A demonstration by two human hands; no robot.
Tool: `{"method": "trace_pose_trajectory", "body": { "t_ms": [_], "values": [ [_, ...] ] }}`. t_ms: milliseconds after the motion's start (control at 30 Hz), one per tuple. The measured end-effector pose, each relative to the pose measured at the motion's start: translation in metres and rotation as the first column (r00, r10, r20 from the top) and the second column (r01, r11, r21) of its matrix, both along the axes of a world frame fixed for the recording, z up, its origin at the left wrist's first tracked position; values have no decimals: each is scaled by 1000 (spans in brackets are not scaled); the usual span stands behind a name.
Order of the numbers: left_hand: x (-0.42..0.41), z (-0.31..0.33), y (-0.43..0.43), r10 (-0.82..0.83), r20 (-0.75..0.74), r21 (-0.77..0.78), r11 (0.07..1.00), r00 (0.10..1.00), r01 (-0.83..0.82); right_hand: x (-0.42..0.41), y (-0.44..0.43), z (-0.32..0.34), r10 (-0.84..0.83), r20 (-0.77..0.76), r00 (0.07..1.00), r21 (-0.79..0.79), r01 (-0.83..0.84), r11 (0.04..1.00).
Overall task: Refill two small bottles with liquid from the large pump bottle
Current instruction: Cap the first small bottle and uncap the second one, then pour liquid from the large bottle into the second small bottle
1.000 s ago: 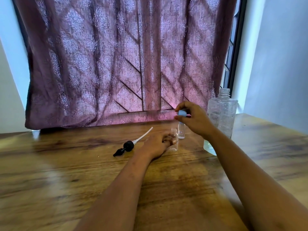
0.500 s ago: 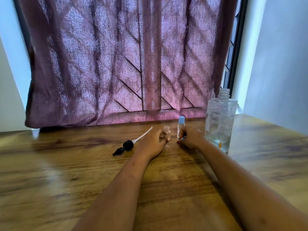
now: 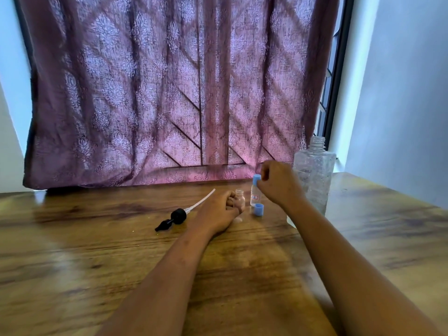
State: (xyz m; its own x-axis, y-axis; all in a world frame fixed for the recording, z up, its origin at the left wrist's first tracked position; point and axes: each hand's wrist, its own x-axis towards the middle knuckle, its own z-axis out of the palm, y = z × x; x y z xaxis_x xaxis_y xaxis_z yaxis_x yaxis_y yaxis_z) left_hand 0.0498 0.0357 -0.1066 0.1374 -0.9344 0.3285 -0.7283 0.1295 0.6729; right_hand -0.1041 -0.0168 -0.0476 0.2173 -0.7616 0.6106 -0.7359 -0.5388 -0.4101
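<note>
Left hand: rests on worktop, fingers curled around open vial, likely steadying it. Right hand: pinches blue cap atop second vial, presumably sealing it. Spare cap, pump, uncapped big bottle: set close by.

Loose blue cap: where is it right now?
In the head view the loose blue cap lies on the table, right of centre, just in front of the capped small bottle, between both hands.

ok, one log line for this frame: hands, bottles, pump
left hand: holds uncapped small bottle | right hand: on capped small bottle's blue cap | loose blue cap: on table | pump head: lying on table | large bottle: open
</note>
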Motion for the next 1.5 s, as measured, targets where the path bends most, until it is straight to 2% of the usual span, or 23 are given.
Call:
{"method": "trace_pose_trajectory", "body": {
  "t_ms": [133,233,300,333,367,433,500,567,633,733,800,900,967,1333,1500],
  "values": [
    [-4,0,-1,14,-29,-26,1000,999,-15,-15,22,25,8,246,969,-329,76,941],
    [-8,-1,-2,15,-57,-50,999,998,-18,-32,23,37,2,390,921,-576,242,781],
    [-8,-3,-4,15,-90,-55,998,996,-20,-45,17,37,-37,419,907,-656,331,678],
    [-9,-2,-3,12,-105,-61,998,994,-18,-51,14,35,-75,428,901,-648,363,670],
    [-9,-4,-5,17,-115,-58,998,993,-24,-56,9,32,-113,438,892,-595,382,707],
    [-9,-2,-5,35,-88,-60,997,995,-40,-63,-1,21,-170,460,872,-365,360,859],
    [-7,-5,-6,36,-105,-66,997,994,-43,-67,-9,11,-118,499,858,-99,191,977],
    [-6,-6,-5,32,-150,-68,997,988,-42,-68,-15,4,-21,533,846,-5,28,1000],
    [-7,-5,-4,47,-118,-81,995,992,-56,-68,-19,2,5,534,846,10,-12,1000],
    [-10,-2,-2,88,-4,-78,993,996,-88,-62,-20,0,25,488,872,-22,-16,1000],
    [-12,-1,-1,88,7,-76,993,996,-88,-56,-15,1,47,433,900,-103,-2,995],
    [-13,0,-1,88,13,-70,994,996,-87,-44,-9,-2,27,205,978,-231,21,973],
    [-12,0,-1,100,19,-73,993,995,-98,-38,-9,-7,-22,34,999,-269,30,963],
    [-11,-3,0,26,-84,-104,994,996,-35,-22,-6,-24,-170,-267,949,-369,63,927],
    [-10,-2,1,30,-83,-92,995,996,-37,-13,-5,-29,-174,-336,925,-381,36,924]
  ]
}}
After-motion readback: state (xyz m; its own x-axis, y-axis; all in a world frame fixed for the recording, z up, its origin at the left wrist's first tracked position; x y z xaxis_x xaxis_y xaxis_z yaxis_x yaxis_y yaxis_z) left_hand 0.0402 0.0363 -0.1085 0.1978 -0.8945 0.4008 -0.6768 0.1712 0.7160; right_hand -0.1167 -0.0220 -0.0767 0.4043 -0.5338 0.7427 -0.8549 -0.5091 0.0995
